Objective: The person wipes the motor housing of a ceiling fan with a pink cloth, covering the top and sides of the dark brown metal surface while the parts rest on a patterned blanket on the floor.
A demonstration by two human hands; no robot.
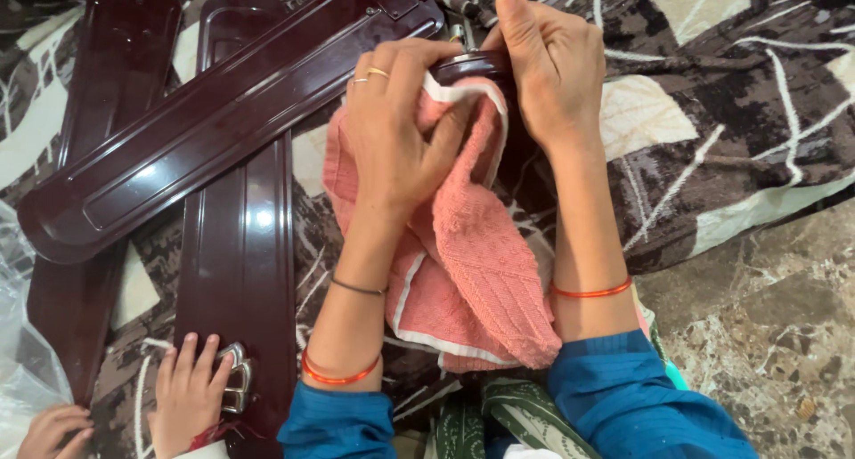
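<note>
My left hand [401, 125] presses a pink towel [472, 263] against a dark maroon round fan motor housing [476, 65]. My right hand [548, 63] grips the housing from the right side and covers most of it. The towel hangs down between my forearms. Three dark maroon fan blades lie on the patterned cloth to the left; the top blade [223, 112] crosses the other two diagonally.
Another person's small hand [189, 392] rests on the metal bracket [236, 379] of the middle blade [239, 272], with a second small hand [52, 428] at the lower left. Clear plastic wrap [18, 334] lies at the left edge. Marble floor [766, 334] shows at the lower right.
</note>
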